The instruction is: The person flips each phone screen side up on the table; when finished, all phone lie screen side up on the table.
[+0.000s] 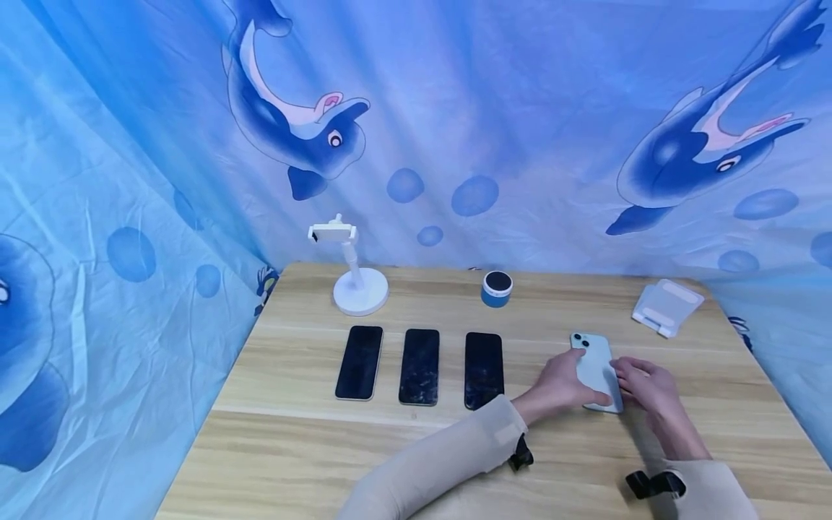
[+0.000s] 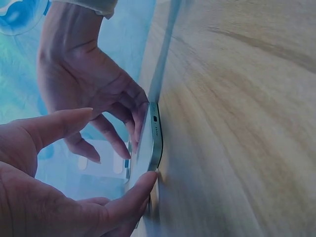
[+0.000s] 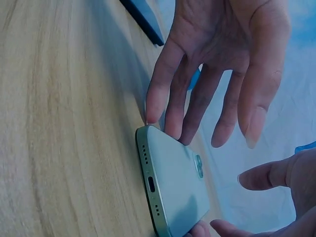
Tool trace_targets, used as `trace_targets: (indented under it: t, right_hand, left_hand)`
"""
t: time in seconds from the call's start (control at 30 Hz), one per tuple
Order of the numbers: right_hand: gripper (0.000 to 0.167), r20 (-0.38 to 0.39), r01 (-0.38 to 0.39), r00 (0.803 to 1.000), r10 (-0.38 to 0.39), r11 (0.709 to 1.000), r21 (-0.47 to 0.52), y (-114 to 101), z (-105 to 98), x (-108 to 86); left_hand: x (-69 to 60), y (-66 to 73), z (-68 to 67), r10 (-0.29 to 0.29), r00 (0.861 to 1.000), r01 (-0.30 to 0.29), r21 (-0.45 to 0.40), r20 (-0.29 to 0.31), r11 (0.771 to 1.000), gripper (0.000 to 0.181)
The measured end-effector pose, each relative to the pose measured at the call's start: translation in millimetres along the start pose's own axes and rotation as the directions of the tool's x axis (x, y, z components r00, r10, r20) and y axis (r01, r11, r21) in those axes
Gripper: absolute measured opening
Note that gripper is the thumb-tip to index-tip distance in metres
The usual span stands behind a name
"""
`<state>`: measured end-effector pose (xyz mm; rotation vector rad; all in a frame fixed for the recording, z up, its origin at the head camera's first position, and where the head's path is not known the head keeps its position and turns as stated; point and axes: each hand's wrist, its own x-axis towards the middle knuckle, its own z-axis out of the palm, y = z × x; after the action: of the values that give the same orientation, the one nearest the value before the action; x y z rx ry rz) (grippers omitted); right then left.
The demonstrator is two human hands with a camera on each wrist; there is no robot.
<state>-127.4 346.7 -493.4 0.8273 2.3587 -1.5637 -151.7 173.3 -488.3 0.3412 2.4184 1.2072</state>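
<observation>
A pale mint-green phone (image 1: 596, 372) lies on the wooden table, its back and camera lenses facing up. Along its left edge, my left hand (image 1: 564, 381) touches it with extended fingertips; the thumb hovers above the back, apart from it in the left wrist view. From the other side my right hand (image 1: 653, 390) reaches in, fingertips at the phone's right edge and thumb raised clear. The charging port end of the phone (image 3: 151, 183) faces the right wrist camera. Neither hand's fingers curl round the phone.
Three phones with black screens lie in a row to the left: one (image 1: 360, 362), another (image 1: 419, 367), and the nearest (image 1: 484, 370). Behind stand a white phone holder (image 1: 360, 291), a blue round speaker (image 1: 497, 289) and a white folding stand (image 1: 667, 307). A dolphin-print curtain (image 1: 416, 130) hangs beyond.
</observation>
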Motion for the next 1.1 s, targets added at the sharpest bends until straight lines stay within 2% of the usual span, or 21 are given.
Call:
trace_targets:
  t: [0.1,0.23,0.33,0.4,0.5,0.6,0.77,1.0,1.1]
  right_hand:
    - [0.076,0.006,-0.006,1.000,0.006,1.000,0.017,0.3,-0.9,1.0]
    - [0.075,0.057,-0.019,0.998,0.015,0.997,0.074,1.5,-4.6,4.8]
    - [0.074,0.096,-0.022,0.995,0.010,0.993,0.118,3.6,-6.2,6.8]
    - [0.071,0.119,-0.010,0.993,-0.007,0.991,0.134,6.3,-7.2,6.5]
    - [0.064,0.152,0.014,0.988,-0.034,0.991,0.131,10.4,-9.0,4.8]
    - [0.061,0.173,0.055,0.982,-0.074,0.992,0.111,11.7,-11.0,3.1]
    - [0.056,0.212,0.124,0.966,-0.148,0.985,0.121,10.7,-12.8,0.2]
    - [0.037,0.258,0.200,0.937,-0.237,0.967,0.161,11.5,-11.2,-5.0]
    - [0.034,0.278,0.218,0.923,-0.265,0.958,0.188,12.1,-10.7,-5.5]
  left_hand:
    - [-0.7,-1.4,0.7,0.023,1.000,-0.023,0.016,0.005,1.000,0.082]
    - [-0.8,-4.3,0.9,0.048,0.999,-0.047,0.040,-0.004,0.998,0.082]
    - [-0.4,-7.5,2.9,0.089,0.996,-0.088,0.096,-0.009,0.992,0.080]
    - [-1.1,-9.2,4.8,0.129,0.992,-0.127,0.161,0.000,0.979,0.077]
    - [-3.2,-10.4,6.7,0.176,0.984,-0.174,0.270,0.020,0.947,0.074]
    - [-5.9,-9.4,6.0,0.195,0.980,-0.194,0.322,0.031,0.926,0.072]
    - [-10.1,-8.0,3.7,0.202,0.979,-0.204,0.298,0.037,0.933,0.072]
    - [-11.9,-9.3,4.6,0.241,0.970,-0.242,0.304,0.043,0.921,0.074]
    - [-13.1,-8.9,3.1,0.246,0.968,-0.252,0.287,0.055,0.924,0.073]
